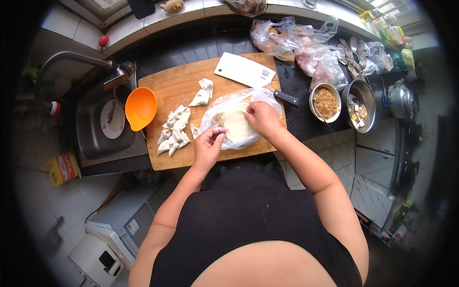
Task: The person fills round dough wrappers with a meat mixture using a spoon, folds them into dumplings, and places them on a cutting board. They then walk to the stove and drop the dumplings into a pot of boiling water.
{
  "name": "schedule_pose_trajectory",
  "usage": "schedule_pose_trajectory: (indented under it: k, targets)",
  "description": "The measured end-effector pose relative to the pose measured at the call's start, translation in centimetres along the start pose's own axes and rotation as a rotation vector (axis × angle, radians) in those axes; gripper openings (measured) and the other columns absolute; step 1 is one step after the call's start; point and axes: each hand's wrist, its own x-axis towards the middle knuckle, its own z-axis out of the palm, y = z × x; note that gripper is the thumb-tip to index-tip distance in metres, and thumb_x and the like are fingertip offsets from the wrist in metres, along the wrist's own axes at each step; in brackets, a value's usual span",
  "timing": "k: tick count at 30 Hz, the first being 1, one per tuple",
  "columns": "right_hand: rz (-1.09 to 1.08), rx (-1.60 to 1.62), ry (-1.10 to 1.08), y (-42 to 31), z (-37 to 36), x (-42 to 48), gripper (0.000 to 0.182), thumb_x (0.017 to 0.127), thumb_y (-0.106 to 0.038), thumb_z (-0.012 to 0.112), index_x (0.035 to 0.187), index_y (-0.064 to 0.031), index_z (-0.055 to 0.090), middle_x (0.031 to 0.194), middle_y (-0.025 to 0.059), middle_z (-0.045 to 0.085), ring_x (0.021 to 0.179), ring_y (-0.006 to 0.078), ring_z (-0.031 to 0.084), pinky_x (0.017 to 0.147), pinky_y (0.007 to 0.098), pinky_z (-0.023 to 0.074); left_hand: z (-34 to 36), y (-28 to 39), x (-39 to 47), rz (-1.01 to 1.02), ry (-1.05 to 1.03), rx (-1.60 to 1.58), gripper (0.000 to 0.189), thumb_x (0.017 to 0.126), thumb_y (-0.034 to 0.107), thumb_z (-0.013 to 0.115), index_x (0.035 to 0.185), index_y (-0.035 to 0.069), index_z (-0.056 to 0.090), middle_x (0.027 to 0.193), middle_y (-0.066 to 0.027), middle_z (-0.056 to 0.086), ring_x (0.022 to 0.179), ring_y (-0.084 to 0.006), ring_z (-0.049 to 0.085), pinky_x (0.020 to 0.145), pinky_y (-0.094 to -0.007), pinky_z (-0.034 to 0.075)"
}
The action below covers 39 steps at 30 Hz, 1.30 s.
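Observation:
A stack of pale dough wrappers (235,122) lies in an opened clear plastic bag (211,113) on a wooden cutting board (172,84). My right hand (263,117) bends over the stack's right side, thumb and fingers pinched at a wrapper's edge. At the lower left edge of the stack is my left hand (209,146), its fingers curled and thumb near the forefinger; whether it grips a wrapper is hidden. Folded dumplings (174,131) lie heaped to the left, with another folded piece (203,92) above them. Behind the bag rests a cleaver (245,70), white-looking blade, black handle to the right.
An orange plastic bowl (141,107) overlaps the board's left edge by the sink (93,145). Right of the board stand a bowl of minced filling (325,102) with a utensil and a metal basin (371,107) holding pale chunks. Plastic bags of food (319,62) lie behind them.

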Motion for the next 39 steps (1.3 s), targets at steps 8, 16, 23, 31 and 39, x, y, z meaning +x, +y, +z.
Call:
schedule_pose_trajectory:
  k: [8, 16, 23, 31, 39]
  targets:
    - [-0.278, 0.225, 0.038, -4.8, -1.8, -3.9, 0.013, 0.074, -0.013, 0.065, 0.08, -0.0035, 0.059, 0.075, 0.0138, 0.06, 0.072, 0.0314, 0.06, 0.064, 0.0376, 0.0482, 0.9, 0.4, -1.6, -0.455, -0.074, -0.493, 0.051, 0.094, 0.038, 0.047, 0.123, -0.004, 0.044, 0.114, -0.0157, 0.056, 0.102, -0.0208, 0.058, 0.088, -0.0323, 0.047]
    - [-0.772, 0.094, -0.104, -5.8, -1.6, -7.2, 0.017, 0.073, -0.011, 0.064, 0.087, -0.0053, 0.056, 0.095, 0.0081, 0.061, 0.087, 0.0245, 0.059, 0.076, 0.0354, 0.0472, 1.5, 4.0, -2.2, -0.462, -0.156, -0.836, 0.049, 0.092, 0.024, 0.053, 0.13, -0.001, 0.035, 0.128, -0.0154, 0.047, 0.12, -0.0279, 0.045, 0.102, -0.0416, 0.035]
    - [-0.503, 0.017, 0.381, -1.0, -8.0, -8.8, 0.023, 0.071, -0.01, 0.07, 0.093, -0.0045, 0.061, 0.101, 0.0133, 0.061, 0.093, 0.0298, 0.059, 0.079, 0.0388, 0.0472, 4.2, 2.8, -1.0, -0.325, -0.071, -0.854, 0.04, 0.096, 0.014, 0.04, 0.133, -0.002, 0.034, 0.132, -0.0147, 0.045, 0.123, -0.0277, 0.044, 0.104, -0.0433, 0.034]
    - [0.46, -0.157, 0.613, 13.5, -10.8, -14.2, 0.043, 0.074, -0.019, 0.072, 0.111, -0.0032, 0.055, 0.096, 0.0121, 0.059, 0.087, 0.0255, 0.059, 0.08, 0.0365, 0.0473, 4.3, 4.0, 0.3, -0.263, -0.142, -0.708, 0.04, 0.096, 0.011, 0.037, 0.134, -0.002, 0.034, 0.135, -0.0145, 0.042, 0.125, -0.0278, 0.042, 0.105, -0.0438, 0.033]
    - [0.481, 1.009, 0.727, 15.7, -10.3, -11.5, 0.022, 0.081, -0.012, 0.069, 0.095, 0.0029, 0.06, 0.074, 0.0029, 0.062, 0.055, 0.0058, 0.054, 0.053, 0.0201, 0.0469, 5.0, 5.1, 1.4, -0.196, -0.442, -1.14, 0.052, 0.089, 0.028, 0.045, 0.138, 0.011, 0.034, 0.14, -0.0127, 0.038, 0.129, -0.0324, 0.036, 0.095, -0.054, 0.041]
